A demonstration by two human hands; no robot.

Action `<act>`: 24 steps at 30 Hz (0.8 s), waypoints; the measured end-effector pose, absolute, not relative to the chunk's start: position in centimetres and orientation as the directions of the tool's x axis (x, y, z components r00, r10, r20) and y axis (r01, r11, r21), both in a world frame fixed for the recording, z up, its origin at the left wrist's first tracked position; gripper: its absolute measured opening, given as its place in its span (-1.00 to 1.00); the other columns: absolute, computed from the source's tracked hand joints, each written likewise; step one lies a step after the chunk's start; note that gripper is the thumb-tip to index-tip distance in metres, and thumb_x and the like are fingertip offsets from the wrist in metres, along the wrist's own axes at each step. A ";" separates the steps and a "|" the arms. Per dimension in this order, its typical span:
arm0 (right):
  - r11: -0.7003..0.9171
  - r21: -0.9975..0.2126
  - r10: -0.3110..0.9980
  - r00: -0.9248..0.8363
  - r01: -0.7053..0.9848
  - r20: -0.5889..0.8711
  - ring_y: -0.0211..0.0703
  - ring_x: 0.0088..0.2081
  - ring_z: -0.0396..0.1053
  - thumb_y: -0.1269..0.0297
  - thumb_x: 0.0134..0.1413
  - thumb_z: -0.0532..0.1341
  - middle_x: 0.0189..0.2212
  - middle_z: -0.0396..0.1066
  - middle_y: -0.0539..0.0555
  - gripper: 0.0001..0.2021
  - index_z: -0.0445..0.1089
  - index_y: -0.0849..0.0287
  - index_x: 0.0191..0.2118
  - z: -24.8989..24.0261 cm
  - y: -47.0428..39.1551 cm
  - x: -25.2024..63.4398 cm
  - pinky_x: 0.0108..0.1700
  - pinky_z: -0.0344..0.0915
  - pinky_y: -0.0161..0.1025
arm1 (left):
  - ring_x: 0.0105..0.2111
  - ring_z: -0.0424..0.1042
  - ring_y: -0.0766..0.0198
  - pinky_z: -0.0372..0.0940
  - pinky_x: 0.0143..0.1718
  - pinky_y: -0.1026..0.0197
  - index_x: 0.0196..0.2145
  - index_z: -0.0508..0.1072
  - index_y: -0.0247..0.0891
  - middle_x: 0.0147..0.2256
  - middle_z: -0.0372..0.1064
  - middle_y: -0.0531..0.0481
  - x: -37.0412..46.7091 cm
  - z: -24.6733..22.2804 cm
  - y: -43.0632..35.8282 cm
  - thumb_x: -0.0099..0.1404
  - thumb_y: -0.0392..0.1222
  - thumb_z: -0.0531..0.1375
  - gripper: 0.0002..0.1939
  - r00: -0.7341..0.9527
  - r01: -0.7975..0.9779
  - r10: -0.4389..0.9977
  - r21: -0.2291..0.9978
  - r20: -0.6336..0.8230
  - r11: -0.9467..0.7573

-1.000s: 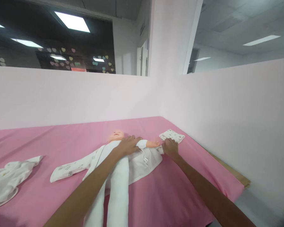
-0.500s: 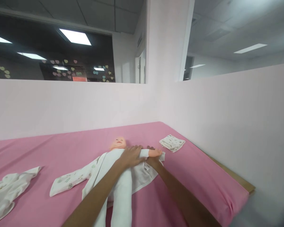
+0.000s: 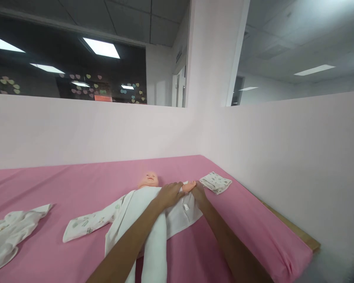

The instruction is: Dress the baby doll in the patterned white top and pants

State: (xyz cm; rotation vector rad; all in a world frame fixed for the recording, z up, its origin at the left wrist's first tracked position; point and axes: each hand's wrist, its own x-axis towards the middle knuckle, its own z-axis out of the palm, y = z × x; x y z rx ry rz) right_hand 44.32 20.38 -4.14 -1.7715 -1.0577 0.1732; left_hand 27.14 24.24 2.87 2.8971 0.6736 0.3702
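Observation:
A baby doll (image 3: 150,180) in white clothing lies on its back, its head toward the wall. My left hand (image 3: 170,195) is closed around the doll's sleeved forearm near the wrist. At the tip of the doll's bare hand (image 3: 188,186), my right hand (image 3: 198,193) has its fingers closed, partly hidden from view. Beneath the doll spreads an opened white garment (image 3: 179,222) with a small label. Its printed sleeve (image 3: 90,225) stretches out flat to the left.
Everything lies on a pink padded surface (image 3: 85,179). A folded printed cloth (image 3: 216,182) sits beyond my right hand. Another white garment (image 3: 13,232) lies crumpled at the far left. White walls (image 3: 129,133) with windows border the back and right, and a wooden edge (image 3: 295,226) shows at the right.
My right hand has come out from beneath the doll's forearm to the tip of its hand. My left hand stays on the forearm. The view has shifted slightly.

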 end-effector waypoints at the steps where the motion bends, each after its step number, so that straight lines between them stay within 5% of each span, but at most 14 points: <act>1: -0.106 -0.828 0.706 0.628 0.550 0.327 -0.27 -0.35 0.38 0.18 0.28 0.15 -0.28 0.40 0.04 -0.77 0.35 0.26 -0.13 -4.0 20.2 44.4 -0.32 0.38 -0.27 | -0.07 0.43 -0.01 0.26 -0.14 0.08 0.02 0.34 -0.27 -0.07 0.44 -0.22 27.0 2.8 24.5 0.43 0.08 -0.11 -0.54 0.863 0.433 0.467 0.195 0.194 -0.880; 7: -0.162 -0.827 0.599 0.719 0.538 0.351 -0.18 -0.36 0.32 0.28 0.04 0.03 -0.39 0.35 0.01 -0.91 0.23 0.15 -0.34 -3.0 19.1 43.9 -0.37 0.24 -0.31 | -0.08 0.46 -0.07 0.29 -0.17 0.06 -0.01 0.42 -0.23 -0.07 0.47 -0.23 26.8 2.4 25.0 0.37 0.11 -0.02 -0.55 0.847 0.495 0.516 0.164 0.130 -0.853; 12: -0.223 -0.743 0.579 0.698 0.631 0.420 -0.09 -0.29 0.32 0.26 0.00 0.03 -0.35 0.37 0.02 -0.89 0.22 0.11 -0.32 -1.6 18.1 42.4 -0.31 0.12 -0.27 | -0.07 0.46 -0.10 0.30 -0.12 0.00 0.08 0.39 -0.18 -0.05 0.47 -0.23 27.0 2.0 24.7 0.34 0.10 0.02 -0.52 0.832 0.525 0.537 0.114 0.140 -0.843; 18: -0.250 -0.625 0.681 0.593 0.739 0.430 0.01 -0.17 0.32 0.31 0.08 0.03 -0.20 0.38 0.14 -0.88 0.25 0.14 -0.25 -0.8 17.1 40.3 -0.24 0.06 -0.21 | -0.05 0.45 -0.10 0.31 -0.08 -0.03 0.03 0.41 -0.31 -0.05 0.45 -0.30 27.8 1.1 24.8 0.39 0.00 -0.05 -0.55 0.799 0.568 0.573 0.081 0.181 -0.819; 24: -0.077 -0.645 0.857 0.381 0.760 0.348 -0.10 -0.23 0.38 0.37 0.08 0.01 -0.31 0.42 0.04 -0.79 0.21 0.12 -0.14 -0.7 16.2 37.0 -0.22 0.19 -0.25 | -0.02 0.42 -0.06 0.31 -0.05 0.04 -0.14 0.50 -0.37 -0.06 0.42 -0.35 27.4 1.6 24.8 0.24 -0.26 0.11 -0.72 0.807 0.561 0.562 0.063 0.180 -0.825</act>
